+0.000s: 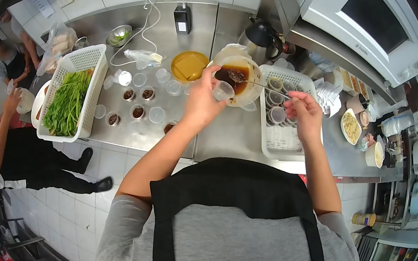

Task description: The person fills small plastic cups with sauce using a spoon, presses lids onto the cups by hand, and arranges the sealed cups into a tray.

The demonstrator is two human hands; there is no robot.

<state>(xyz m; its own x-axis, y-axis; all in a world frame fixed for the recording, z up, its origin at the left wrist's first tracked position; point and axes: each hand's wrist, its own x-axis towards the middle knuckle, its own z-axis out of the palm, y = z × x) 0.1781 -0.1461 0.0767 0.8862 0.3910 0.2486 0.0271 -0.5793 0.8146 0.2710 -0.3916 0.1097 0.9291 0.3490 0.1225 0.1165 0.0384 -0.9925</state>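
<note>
My left hand holds a small clear plastic cup at the near left side of a large round container of dark brown sauce. My right hand grips the handle of a metal spoon, whose bowl is over the sauce with dark bits in it. Left of my left hand, several small cups stand on the steel counter; some hold dark sauce, such as one cup, and others look empty, such as another. A yellow-brown round lid lies behind them.
A white basket with lidded cups sits at the right, a basket of green stalks at the left. Behind are a kettle and a black device with a cable. A microwave overhangs the right; people stand at left.
</note>
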